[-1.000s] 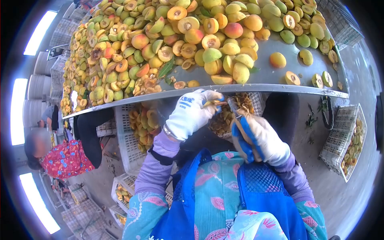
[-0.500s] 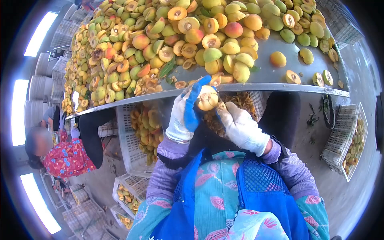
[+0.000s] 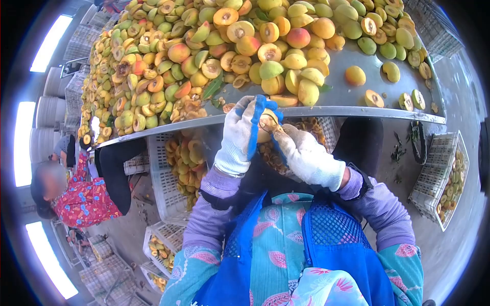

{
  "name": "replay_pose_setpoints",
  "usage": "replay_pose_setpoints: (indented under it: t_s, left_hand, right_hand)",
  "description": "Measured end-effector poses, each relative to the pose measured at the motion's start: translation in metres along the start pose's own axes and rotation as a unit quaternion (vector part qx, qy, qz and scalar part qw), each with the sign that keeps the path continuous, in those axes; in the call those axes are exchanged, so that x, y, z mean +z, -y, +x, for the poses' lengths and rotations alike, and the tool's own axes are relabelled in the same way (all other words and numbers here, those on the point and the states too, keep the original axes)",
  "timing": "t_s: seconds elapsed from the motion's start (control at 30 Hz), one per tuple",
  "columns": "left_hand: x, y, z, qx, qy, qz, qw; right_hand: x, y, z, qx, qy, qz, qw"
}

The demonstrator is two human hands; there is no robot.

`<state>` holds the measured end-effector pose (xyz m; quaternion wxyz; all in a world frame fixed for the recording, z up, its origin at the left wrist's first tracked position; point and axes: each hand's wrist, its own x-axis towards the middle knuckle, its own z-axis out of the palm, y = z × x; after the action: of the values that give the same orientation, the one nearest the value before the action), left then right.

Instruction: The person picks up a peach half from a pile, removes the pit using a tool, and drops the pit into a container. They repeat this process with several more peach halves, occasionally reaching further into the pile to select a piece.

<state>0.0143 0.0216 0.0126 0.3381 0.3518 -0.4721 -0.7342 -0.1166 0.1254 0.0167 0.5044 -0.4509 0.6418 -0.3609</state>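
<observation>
A peach half [image 3: 264,133] with a pale, cut-looking surface sits in the fingers of my left hand [image 3: 237,135], which wears a white glove with blue coating. My right hand [image 3: 308,157], in a stained white glove, is closed right at the edge of the fruit. Its thumb and fingertips press together there; whatever they pinch is too small or hidden to name. Both hands are just in front of the metal table edge [image 3: 347,110]. Beyond it lies a large heap of cut and whole peaches [image 3: 204,56]. Below my hands, brown fruit scraps [image 3: 309,127] partly show.
A white crate [image 3: 168,178] of peach halves stands under the table at left, with a smaller crate [image 3: 168,237] nearer. Another crate [image 3: 434,178] is on the floor at right. A person in a red patterned top [image 3: 87,201] works at the table's left side.
My left hand has turned, tilting the peach half so its pale face shows less. My right fingers have moved closer against it. The person at left has shifted an arm.
</observation>
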Motion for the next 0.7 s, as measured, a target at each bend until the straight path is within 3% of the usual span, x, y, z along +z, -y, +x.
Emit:
replay_pose_setpoints:
  t_s: [0.07,0.17,0.27,0.3,0.37,0.43,0.47,0.5,0.57,0.63,0.7]
  left_hand:
    - [-0.002,0.003,0.002,0.001,-0.001,-0.015,1.0]
    - [0.0,0.007,0.006,0.01,-0.011,-0.017,1.0]
    - [0.013,0.018,0.009,0.066,-0.048,-0.01,0.997]
    - [0.016,0.022,0.009,0.112,-0.082,-0.013,0.99]
    - [0.009,0.024,0.011,0.118,-0.108,0.023,0.987]
    - [-0.002,0.008,0.016,0.146,0.08,0.229,0.959]
    - [0.002,-0.004,0.013,-0.082,0.035,0.012,0.996]
    - [0.003,-0.004,0.015,-0.079,0.033,0.011,0.996]
    - [0.003,-0.005,0.021,-0.039,0.051,0.043,0.997]
    - [-0.004,-0.009,0.034,-0.084,0.145,0.116,0.979]
    - [0.007,-0.021,0.037,-0.059,0.111,0.204,0.971]
  right_hand:
    - [-0.002,-0.001,0.001,-0.028,0.015,-0.008,0.999]
    - [0.008,0.001,0.002,0.013,0.045,0.052,0.998]
    - [0.041,-0.028,0.008,-0.021,-0.019,0.273,0.962]
    - [0.037,-0.026,0.009,-0.022,-0.019,0.273,0.962]
    - [0.032,-0.024,0.009,-0.036,-0.002,0.215,0.976]
    - [0.036,-0.023,0.006,-0.07,-0.034,0.188,0.979]
    - [0.036,-0.011,-0.002,0.023,0.028,0.334,0.942]
    - [0.038,-0.004,-0.005,0.115,0.088,0.469,0.871]
    - [0.039,0.002,-0.002,0.144,0.154,0.597,0.774]
    - [0.039,0.0,-0.003,0.147,0.098,0.508,0.843]
    - [0.041,-0.001,0.005,0.095,0.087,0.496,0.859]
